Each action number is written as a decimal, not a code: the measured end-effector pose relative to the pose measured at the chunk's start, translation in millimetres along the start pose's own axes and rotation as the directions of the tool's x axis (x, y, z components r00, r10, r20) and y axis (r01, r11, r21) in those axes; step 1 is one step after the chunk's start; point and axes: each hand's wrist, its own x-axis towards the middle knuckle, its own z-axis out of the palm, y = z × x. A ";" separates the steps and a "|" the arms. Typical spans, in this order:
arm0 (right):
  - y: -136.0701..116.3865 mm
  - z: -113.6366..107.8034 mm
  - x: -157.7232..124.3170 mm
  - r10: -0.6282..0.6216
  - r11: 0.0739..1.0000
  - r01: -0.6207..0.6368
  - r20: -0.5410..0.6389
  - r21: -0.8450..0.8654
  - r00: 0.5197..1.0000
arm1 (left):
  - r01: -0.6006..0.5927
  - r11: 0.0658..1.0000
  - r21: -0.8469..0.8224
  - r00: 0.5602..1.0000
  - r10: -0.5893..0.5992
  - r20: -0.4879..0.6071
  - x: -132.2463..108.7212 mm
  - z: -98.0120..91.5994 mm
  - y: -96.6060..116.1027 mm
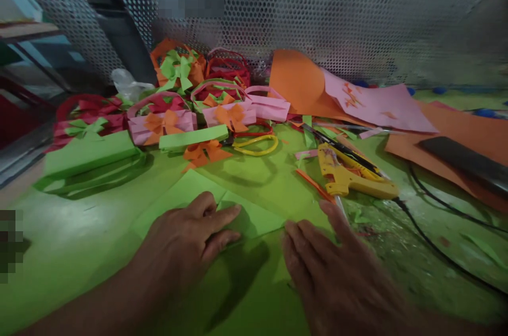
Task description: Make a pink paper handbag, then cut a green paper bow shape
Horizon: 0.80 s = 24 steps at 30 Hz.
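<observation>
Pressing down green paper [257, 214] on worktop [91, 230], apparently flattening fold. Left hand [182, 230]: index extended, thumb apart, over paper's middle. Right hand [325, 256]: fingers together, thumb spread, at right corner. Best: align edges, press evenly, avoid glue gun [337, 182].

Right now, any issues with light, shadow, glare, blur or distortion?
Head view: dim, uneven light; a dark shadow between the left hand and right hand; right hand smeared, possibly motion blur; green paper low-contrast against the green table; small glints below the glue gun; wide-angle stretch toward the edges; pixelated blocks at top and left edge.
</observation>
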 end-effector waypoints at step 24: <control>12.4 -1.8 10.3 -0.037 0.997 0.026 0.134 0.079 0.990 | 0.090 0.996 0.008 0.991 -0.090 0.104 11.1 -18.3 16.4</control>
